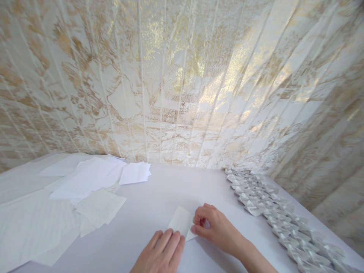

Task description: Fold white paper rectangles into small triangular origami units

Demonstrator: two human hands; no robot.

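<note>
A small folded piece of off-white paper (pixel 179 220) lies on the white table near its front edge, with faint printing on it. My left hand (pixel 163 250) rests on the paper's lower part, fingers stretched out and pressing it down. At the paper's right side my right hand (pixel 217 229) is curled, its thumb and forefinger pinching a flap at the edge. A white corner of the paper shows between the two hands. The lower end of the paper is hidden beneath my left fingers.
Loose printed sheets (pixel 34 227) and blank white paper (pixel 85 178) overlap on the left. A small stack of white paper pieces (pixel 134 173) sits near the back. Rows of folded paper pieces (pixel 284 220) run along the right edge. A patterned curtain (pixel 170 94) hangs behind the table.
</note>
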